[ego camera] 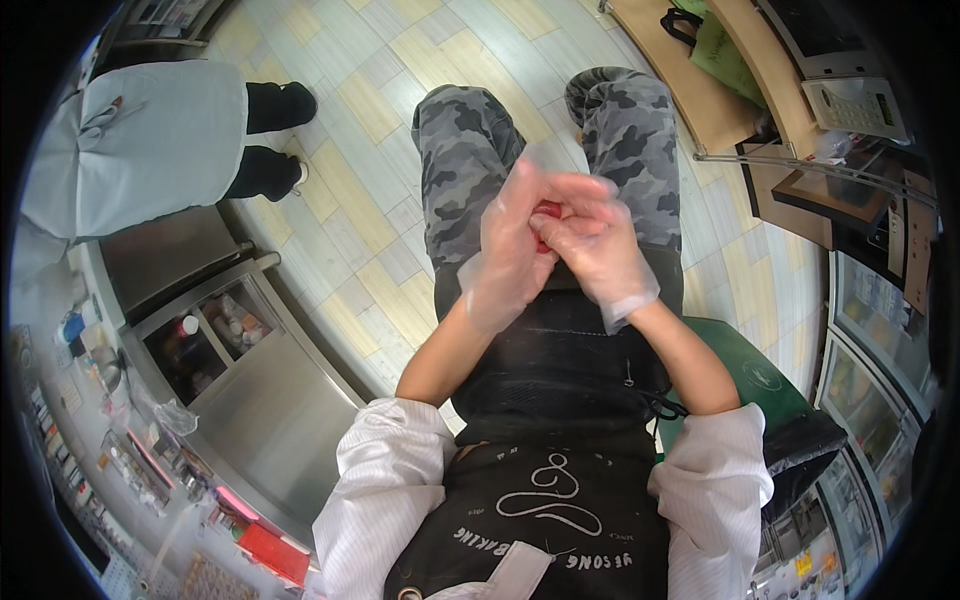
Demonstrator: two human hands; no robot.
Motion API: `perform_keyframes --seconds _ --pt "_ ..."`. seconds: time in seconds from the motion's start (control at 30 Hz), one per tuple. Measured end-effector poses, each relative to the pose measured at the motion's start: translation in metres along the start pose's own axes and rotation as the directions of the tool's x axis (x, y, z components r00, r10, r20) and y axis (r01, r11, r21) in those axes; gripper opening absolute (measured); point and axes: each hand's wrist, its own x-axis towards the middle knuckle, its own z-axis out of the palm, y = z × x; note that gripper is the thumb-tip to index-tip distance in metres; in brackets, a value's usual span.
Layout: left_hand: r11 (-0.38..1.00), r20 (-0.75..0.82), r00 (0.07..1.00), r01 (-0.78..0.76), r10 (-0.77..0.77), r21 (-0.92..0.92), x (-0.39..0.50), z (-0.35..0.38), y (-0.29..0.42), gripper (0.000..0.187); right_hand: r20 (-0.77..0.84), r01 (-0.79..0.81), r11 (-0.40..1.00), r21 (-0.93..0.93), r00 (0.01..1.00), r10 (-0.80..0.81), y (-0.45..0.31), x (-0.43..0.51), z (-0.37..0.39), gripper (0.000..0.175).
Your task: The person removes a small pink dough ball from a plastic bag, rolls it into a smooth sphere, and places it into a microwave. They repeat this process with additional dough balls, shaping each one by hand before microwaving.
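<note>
Both hands wear clear plastic gloves and meet over the knees of camouflage trousers. My left hand (pixel 510 240) is upright and cupped, its palm turned towards the other hand. The curled fingers of my right hand (pixel 600 236) press a small, soft-looking red piece (pixel 550 210) against that palm. Fingers cover part of the red piece, so its full shape and material cannot be told. Below the hands is a black apron (pixel 555 480) with white print.
A co-worker in a pale apron (pixel 165 142) stands at upper left, by a stainless steel counter unit (pixel 277 420). A green bin (pixel 750 367) is close by my right arm. Wooden shelves (pixel 720 112) and glass-fronted cabinets (pixel 862 367) line the right side.
</note>
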Motion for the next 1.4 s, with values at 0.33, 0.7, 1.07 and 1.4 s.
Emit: perform_keyframes --seconds 0.33,0.7,1.07,1.4 --pt "0.915 0.03 0.999 -0.029 0.045 -0.403 0.012 -0.022 0.013 0.05 0.141 -0.102 0.97 -0.219 0.981 0.135 -0.014 -0.004 -0.018 0.056" --pt "0.866 -0.099 0.988 -0.15 0.117 -0.476 0.003 0.014 0.007 0.029 0.218 -0.013 0.995 0.098 0.976 -0.008 -0.008 0.002 -0.016 0.048" --pt "0.964 0.069 0.972 -0.214 0.227 -0.156 -0.007 0.01 0.002 0.039 0.252 0.019 0.997 -0.081 0.968 0.003 -0.023 -0.008 -0.023 0.048" --pt "0.976 0.125 0.968 -0.217 0.216 -0.005 -0.013 0.016 -0.006 0.055 0.056 0.153 0.953 -0.262 0.988 -0.143 -0.021 -0.022 -0.01 0.034"
